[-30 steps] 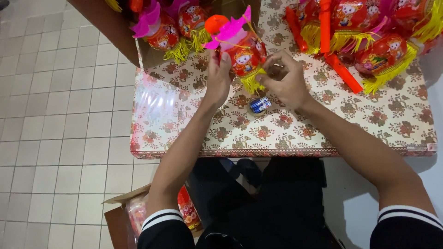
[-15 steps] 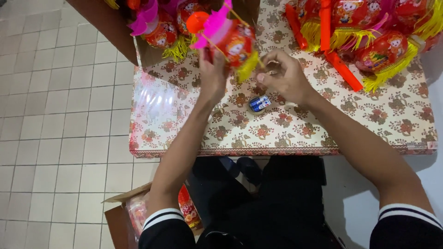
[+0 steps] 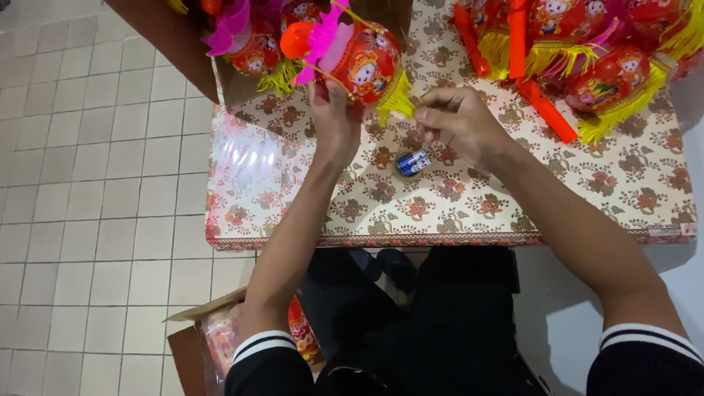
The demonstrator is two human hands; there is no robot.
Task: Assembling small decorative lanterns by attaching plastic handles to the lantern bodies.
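My left hand (image 3: 334, 117) grips a red toy lantern (image 3: 363, 55) with pink trim and a yellow fringe, lifted above the patterned table (image 3: 455, 213). My right hand (image 3: 458, 121) is just right of it, fingertips pinched on the yellow fringe (image 3: 398, 99) at the lantern's lower right. On the table between my hands lies a small roll of tape with two blue batteries (image 3: 411, 163) resting on it.
More red lanterns (image 3: 609, 77) with yellow fringes and orange sticks (image 3: 543, 110) are piled at the table's far right. A brown cardboard box (image 3: 242, 55) holding lanterns stands at the far left. Clear plastic wrap (image 3: 246, 158) lies on the table's left. Another box (image 3: 213, 345) sits on the tiled floor.
My left hand has raised the lantern off the table and moved it away from me. My right hand followed it, now pinching the fringe.
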